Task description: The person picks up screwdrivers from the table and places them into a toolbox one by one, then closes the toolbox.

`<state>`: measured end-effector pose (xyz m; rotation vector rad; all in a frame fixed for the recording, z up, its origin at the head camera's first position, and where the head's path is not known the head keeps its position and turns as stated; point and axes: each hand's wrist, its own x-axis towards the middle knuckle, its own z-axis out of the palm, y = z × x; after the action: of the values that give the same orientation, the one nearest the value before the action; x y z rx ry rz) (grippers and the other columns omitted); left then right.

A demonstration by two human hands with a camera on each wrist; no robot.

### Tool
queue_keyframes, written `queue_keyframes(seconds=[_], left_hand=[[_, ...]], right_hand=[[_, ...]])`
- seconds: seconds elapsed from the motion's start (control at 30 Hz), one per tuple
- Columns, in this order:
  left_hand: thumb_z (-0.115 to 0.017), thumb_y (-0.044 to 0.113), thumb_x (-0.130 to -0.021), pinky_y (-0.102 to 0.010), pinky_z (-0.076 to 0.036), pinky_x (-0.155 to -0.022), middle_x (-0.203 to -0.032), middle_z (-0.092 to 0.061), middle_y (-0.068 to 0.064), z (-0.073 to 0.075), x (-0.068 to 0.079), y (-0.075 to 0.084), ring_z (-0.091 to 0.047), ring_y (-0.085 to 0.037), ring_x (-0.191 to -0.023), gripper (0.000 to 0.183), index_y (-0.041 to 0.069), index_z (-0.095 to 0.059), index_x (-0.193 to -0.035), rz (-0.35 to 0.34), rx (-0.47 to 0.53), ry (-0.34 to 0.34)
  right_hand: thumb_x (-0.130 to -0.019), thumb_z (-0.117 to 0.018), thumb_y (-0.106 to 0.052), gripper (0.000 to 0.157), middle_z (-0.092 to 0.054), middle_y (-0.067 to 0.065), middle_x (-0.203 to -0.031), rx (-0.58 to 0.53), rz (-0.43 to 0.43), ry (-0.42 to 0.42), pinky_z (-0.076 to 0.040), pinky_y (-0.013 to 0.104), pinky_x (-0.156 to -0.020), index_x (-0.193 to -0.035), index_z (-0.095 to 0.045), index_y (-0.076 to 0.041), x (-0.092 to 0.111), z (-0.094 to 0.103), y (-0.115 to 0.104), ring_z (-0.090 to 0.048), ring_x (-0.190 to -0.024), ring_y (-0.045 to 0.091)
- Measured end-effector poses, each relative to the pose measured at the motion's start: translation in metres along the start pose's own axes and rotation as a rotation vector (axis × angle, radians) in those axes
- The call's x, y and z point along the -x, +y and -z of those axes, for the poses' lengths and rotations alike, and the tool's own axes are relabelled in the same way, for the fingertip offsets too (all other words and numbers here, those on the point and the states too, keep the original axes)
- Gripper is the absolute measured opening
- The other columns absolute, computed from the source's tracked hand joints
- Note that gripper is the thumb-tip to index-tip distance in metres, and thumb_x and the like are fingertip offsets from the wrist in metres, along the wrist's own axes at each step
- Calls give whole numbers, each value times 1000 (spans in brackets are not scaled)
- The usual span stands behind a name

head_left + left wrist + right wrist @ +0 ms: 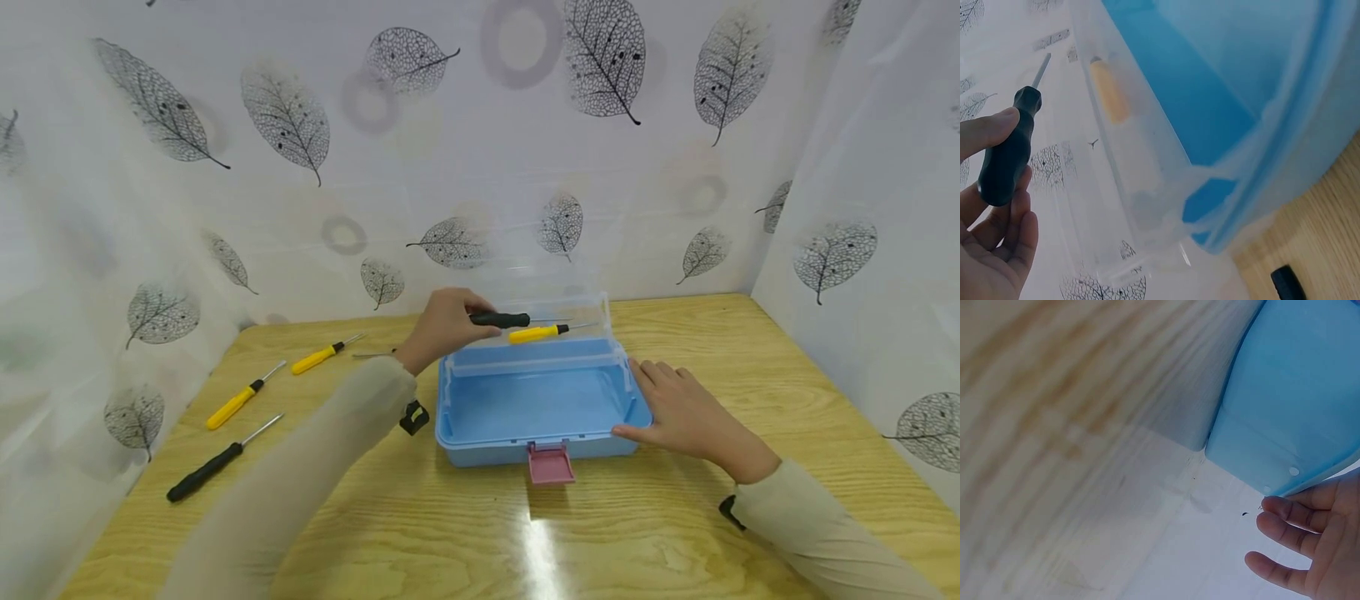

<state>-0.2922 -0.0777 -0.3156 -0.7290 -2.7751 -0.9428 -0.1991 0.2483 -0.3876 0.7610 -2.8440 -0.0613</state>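
Note:
My left hand (448,323) grips the handle of a black screwdriver (501,320) above the raised clear lid (607,321) of a blue toolbox (480,455). In the left wrist view the thumb and fingers are round that screwdriver's handle (1007,162), its metal shaft pointing away. A yellow screwdriver (534,334) lies in the lid, showing blurred through the plastic in the left wrist view. My right hand (686,417) rests at the toolbox's right end, thumb on the front rim. In the right wrist view its nearly straight fingers (1288,534) touch the toolbox corner.
To the left on the wooden table (360,533) lie two yellow screwdrivers (234,406) (317,358) and a black screwdriver (206,472). Another metal shaft (371,356) shows behind the left wrist. A pink latch (551,465) hangs down in front. Leaf-patterned sheets (450,167) surround the table.

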Motion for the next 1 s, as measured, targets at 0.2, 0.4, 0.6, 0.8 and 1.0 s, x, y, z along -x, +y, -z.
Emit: queue_keyframes(seconds=[0.2, 0.4, 0.6, 0.8, 1.0], left_hand=[[-78, 23, -77, -30, -53, -74, -91, -72, -4, -10, -6, 8, -63, -15, -79, 25, 9, -74, -97, 8, 38, -26], [-78, 22, -76, -29, -53, -74, -90, -72, -5, -17, -12, 15, -64, -15, -78, 24, 8, -75, -95, 8, 61, -46], [-78, 23, -76, -29, -53, -73, -90, -73, -4, -24, -17, 19, -63, -14, -76, 24, 8, -75, -95, 19, 55, -53], [-78, 24, -76, -27, -53, -69, -87, -72, -4, -29, -19, 21, -63, -13, -72, 23, 9, -75, -93, 14, 97, -49], [-79, 24, -76, -26, -53, -69, -88, -73, -3, -35, -21, 24, -63, -11, -72, 21, 11, -75, -92, 45, 126, -56]], right_hand=[[-76, -57, -69, 101, -54, 26, -124, 5, 7, 11, -45, 52, -84, -136, -40, 11, 0, -1, 0, -54, -109, 38], [-77, -58, -67, 100, -53, 26, -125, -19, 5, 17, -44, 52, -85, -136, -39, 11, 0, -2, -1, -54, -109, 37], [-79, -57, -67, 101, -50, 27, -128, -44, -2, -2, -43, 54, -88, -137, -37, 12, 1, 2, -1, -52, -113, 39], [-78, -55, -69, 102, -45, 27, -137, -38, -8, -28, -41, 57, -94, -138, -36, 12, -1, 7, -2, -47, -122, 40], [-79, -55, -68, 106, -28, 29, -149, -80, -6, -52, -30, 61, -105, -142, -27, 12, -1, 4, -4, -34, -135, 42]])
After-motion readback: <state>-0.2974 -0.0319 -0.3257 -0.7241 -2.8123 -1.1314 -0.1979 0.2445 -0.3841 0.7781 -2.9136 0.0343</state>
